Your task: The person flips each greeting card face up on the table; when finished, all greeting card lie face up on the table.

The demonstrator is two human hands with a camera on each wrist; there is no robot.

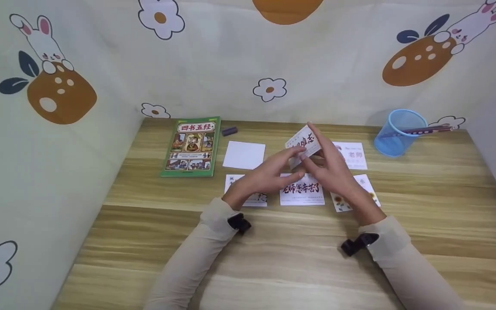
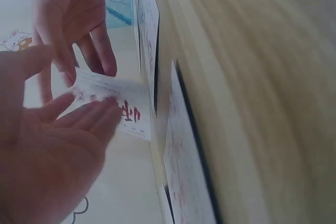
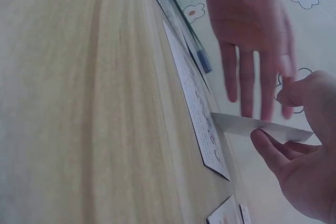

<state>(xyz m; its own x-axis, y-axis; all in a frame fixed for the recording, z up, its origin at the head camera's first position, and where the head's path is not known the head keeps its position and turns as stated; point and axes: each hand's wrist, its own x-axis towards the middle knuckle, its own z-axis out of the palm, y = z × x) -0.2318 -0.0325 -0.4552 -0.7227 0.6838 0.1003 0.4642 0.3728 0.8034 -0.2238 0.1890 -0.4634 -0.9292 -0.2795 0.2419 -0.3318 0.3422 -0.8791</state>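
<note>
Over the card layout, my right hand (image 1: 333, 165) holds a small white card (image 1: 299, 137) with red Chinese lettering, tilted up off the table. In the right wrist view, the fingers of that hand lie against the back of the card (image 3: 236, 123). My left hand (image 1: 269, 171) reaches in from the left, its fingers extended at the printed face. A card with dark red writing (image 1: 302, 196) lies flat below both hands. To its left is another printed card (image 1: 256, 200), partly covered by the left hand. A sunflower card (image 1: 364, 183) sits partly under the right forearm.
A blank white card (image 1: 243, 155) lies beside a green book (image 1: 192, 148) and a small dark block (image 1: 230, 131). Behind the right hand lies a card with pink print (image 1: 355, 155). A blue mesh cup (image 1: 390, 140) with pencils stands at back right, near the patterned cloth wall (image 1: 213, 64).
</note>
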